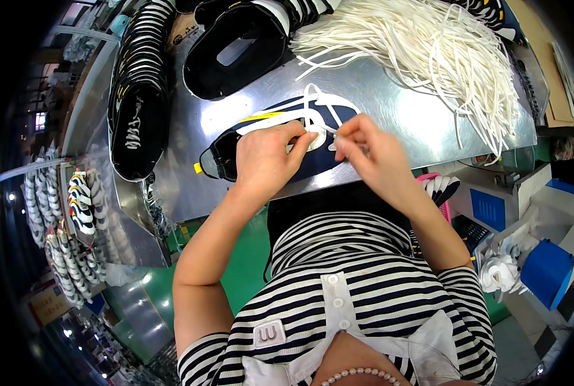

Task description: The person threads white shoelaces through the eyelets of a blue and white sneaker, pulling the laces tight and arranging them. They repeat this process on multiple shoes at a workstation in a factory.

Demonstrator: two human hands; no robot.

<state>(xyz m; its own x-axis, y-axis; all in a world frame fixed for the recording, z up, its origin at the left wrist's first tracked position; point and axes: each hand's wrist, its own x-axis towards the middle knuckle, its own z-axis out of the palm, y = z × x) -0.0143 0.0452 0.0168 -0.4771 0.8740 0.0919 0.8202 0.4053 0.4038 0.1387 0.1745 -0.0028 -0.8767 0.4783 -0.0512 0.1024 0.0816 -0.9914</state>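
A navy shoe upper (311, 165) with white and yellow trim lies on its side on the metal table, toe end to the right. My left hand (269, 157) rests over its opening, thumb and forefinger pinched together near the eyelets at the white lace (308, 96). The lace stands up in a loop above the upper. My right hand (376, 154) is closed at the upper's right part, fingertips pinching a stretch of lace; slight blur hides exactly where along it.
A long nested stack of shoe uppers (139, 122) lies on the left, another stack (200, 72) at the back. White laces (422, 51) heap at the back right of the metal table (428, 149). Bundled uppers (61, 257) hang beyond the left edge; a blue bin (547, 273) stands right.
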